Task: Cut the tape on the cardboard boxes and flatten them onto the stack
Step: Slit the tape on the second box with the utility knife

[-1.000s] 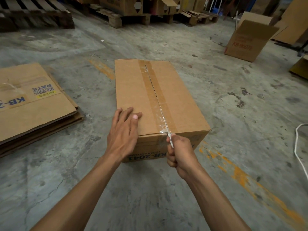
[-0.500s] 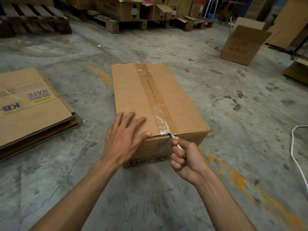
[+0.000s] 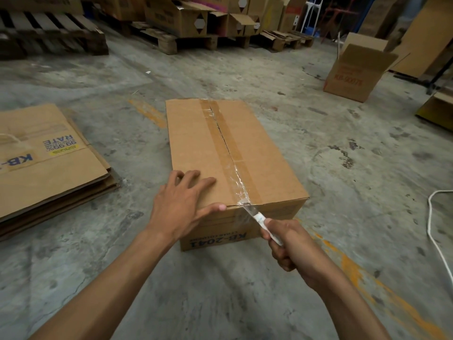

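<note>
A closed cardboard box (image 3: 196, 141) sits on the concrete floor in front of me, with clear tape (image 3: 228, 153) running along its top seam; the seam shows a dark slit in the far half. My left hand (image 3: 181, 204) presses flat on the near left part of the lid, thumb at the near edge. My right hand (image 3: 286, 244) grips a small white-handled knife (image 3: 259, 219), whose blade tip meets the tape at the near top edge of the box. To the left lies the stack of flattened boxes (image 3: 49, 168).
An open box (image 3: 353, 74) stands at the far right. Wooden pallets (image 3: 51, 38) and more boxes line the back. A white cord (image 3: 434, 224) curls on the floor at the right. Another box corner (image 3: 438, 111) shows at the right edge.
My right hand has drawn back toward me and lower, so more of the knife shows, with its tip still at the box's near edge. The left hand's fingers have spread on the lid.
</note>
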A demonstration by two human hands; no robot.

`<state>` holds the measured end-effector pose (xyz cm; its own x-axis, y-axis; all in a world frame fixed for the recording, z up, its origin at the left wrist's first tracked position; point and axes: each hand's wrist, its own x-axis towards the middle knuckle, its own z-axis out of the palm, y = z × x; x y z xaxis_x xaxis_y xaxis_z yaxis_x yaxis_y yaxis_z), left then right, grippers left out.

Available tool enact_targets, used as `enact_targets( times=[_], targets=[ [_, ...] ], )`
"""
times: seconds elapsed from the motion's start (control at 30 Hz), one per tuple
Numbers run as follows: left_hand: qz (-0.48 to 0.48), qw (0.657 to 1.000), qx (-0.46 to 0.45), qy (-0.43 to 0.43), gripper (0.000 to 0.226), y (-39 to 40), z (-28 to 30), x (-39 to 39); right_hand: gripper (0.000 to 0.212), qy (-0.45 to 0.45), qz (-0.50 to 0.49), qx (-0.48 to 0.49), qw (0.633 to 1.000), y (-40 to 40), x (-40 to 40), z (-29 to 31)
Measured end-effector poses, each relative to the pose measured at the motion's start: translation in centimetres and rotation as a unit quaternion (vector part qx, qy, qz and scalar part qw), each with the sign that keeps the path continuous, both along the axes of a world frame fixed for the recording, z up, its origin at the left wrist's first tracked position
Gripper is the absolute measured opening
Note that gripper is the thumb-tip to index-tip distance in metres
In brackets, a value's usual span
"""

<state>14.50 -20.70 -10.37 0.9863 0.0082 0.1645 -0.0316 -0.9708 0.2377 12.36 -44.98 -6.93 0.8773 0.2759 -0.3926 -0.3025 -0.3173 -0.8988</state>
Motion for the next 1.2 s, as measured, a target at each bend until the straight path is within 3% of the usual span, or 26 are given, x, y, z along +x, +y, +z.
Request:
enact_targets(
  times=[0.13, 0.27, 0.37, 0.5, 0.6, 0.7, 0.87, 1.0, 1.1, 1.2],
  targets=[
    [0.027, 0.987, -0.155, 0.033, 0.073, 0.2, 0.8, 2.0, 0.043, -0.146, -0.027, -0.094, 0.984, 1.7, 2.2, 0.0],
    [0.057, 0.992, -0.097, 0.055, 0.061, -0.3, 0.3, 4.0, 0.043, -0.297, -0.007, -0.278, 0.914, 4.4, 7.0, -0.1],
    [0.069, 0.997, -0.011, 0.03, 0.067, -0.7, 0.2, 3.9, 0.043, -0.355, 0.0, -0.335, 0.873, 6.7, 10.7, 0.4],
    [0.078, 0.996, 0.02, 0.027, 0.065, -1.7, 0.6, 2.7, 0.043, -0.321, -0.004, -0.203, 0.925, 8.6, 14.0, -0.1],
    [0.075, 0.997, 0.036, 0.005, 0.057, -3.2, 0.7, 0.3, 0.043, -0.34, -0.054, -0.168, 0.924, 7.8, 14.4, -1.8],
    [0.057, 0.997, 0.042, 0.002, 0.048, -3.4, 1.4, -1.2, 0.045, -0.333, -0.03, -0.16, 0.929, 6.4, 13.3, -2.4],
    [0.096, 0.993, -0.067, -0.005, 0.031, -0.9, 3.5, 2.4, 0.053, -0.266, 0.085, -0.113, 0.954, 3.9, 11.1, -1.3],
    [0.098, 0.991, -0.089, 0.01, 0.039, 1.4, 2.7, 8.0, 0.041, -0.157, 0.119, -0.048, 0.979, 3.3, 11.0, -0.3],
    [0.08, 0.995, -0.006, 0.056, 0.048, 3.0, 2.0, 11.7, 0.033, -0.137, 0.146, -0.071, 0.977, 4.5, 13.1, 0.8],
    [0.09, 0.993, 0.033, 0.072, 0.052, 3.9, 1.9, 14.8, 0.034, -0.244, 0.134, -0.172, 0.945, 6.7, 17.3, 1.0]
  ],
)
